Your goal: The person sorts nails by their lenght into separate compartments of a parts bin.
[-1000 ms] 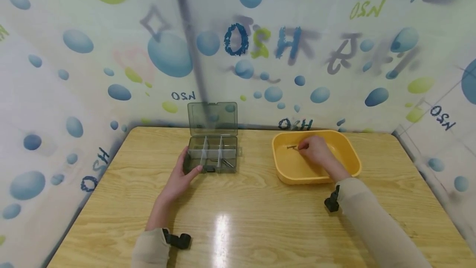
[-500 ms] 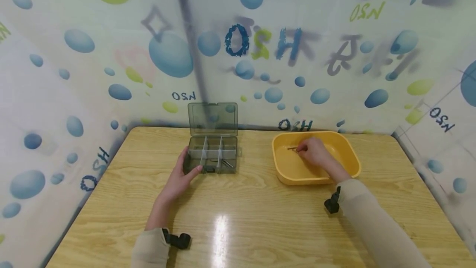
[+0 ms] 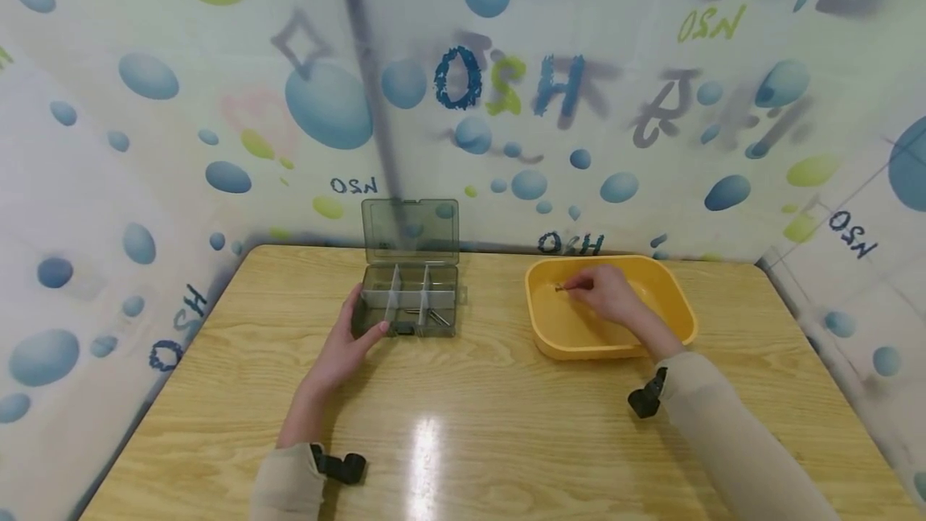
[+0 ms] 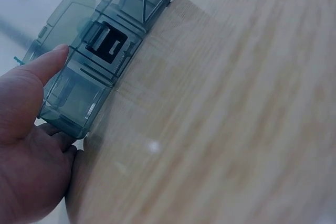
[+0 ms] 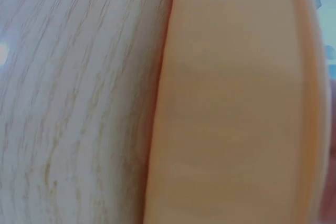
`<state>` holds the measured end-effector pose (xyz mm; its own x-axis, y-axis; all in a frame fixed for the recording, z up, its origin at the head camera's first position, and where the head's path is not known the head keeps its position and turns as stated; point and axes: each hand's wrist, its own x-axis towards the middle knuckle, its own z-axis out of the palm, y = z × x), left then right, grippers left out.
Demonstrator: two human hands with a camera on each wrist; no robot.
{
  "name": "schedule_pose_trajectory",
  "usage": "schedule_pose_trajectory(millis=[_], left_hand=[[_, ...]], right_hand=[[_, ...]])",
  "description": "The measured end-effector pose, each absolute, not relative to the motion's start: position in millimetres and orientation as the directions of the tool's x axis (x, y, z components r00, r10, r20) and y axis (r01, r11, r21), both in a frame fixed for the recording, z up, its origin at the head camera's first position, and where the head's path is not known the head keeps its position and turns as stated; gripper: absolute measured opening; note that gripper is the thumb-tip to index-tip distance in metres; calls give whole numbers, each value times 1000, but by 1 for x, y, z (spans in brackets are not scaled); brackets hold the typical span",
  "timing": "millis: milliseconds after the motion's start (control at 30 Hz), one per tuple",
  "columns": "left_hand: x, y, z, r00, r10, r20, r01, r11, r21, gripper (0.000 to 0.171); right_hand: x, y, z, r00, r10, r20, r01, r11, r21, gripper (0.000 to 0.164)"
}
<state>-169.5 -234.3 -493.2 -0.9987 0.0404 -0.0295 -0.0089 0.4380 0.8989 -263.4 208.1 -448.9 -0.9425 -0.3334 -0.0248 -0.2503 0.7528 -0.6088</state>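
A smoky-grey compartment box (image 3: 409, 297) stands on the table with its lid (image 3: 411, 231) raised. My left hand (image 3: 346, 352) holds the box by its left front corner. In the left wrist view, the thumb (image 4: 50, 62) lies by the front wall near the black latch (image 4: 109, 43), with the other fingers around the end. Several metal screws (image 3: 438, 318) lie in the front compartments. Inside the yellow plastic tub (image 3: 567, 332), my right hand (image 3: 608, 294) pinches a small screw (image 3: 559, 289), whose end sticks out left of the fingertips.
The wooden table (image 3: 477, 408) backs onto a patterned wall sheet (image 3: 521, 127). The tub's side wall (image 5: 236, 98) fills much of the right wrist view. Wood separates the box from the tub.
My right hand has shifted slightly left inside the tub, its fingertips now over the spot where screws showed before. The left hand and the box have stayed in place.
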Motion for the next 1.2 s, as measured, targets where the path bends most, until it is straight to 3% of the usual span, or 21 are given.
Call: schedule_pose_trajectory(millis=[1200], left_hand=[[-173, -236, -500, -998, 56, 3, 27, 429, 903, 87]], right_hand=[[-264, 143, -408, -941, -329, 87, -278, 599, -751, 18]])
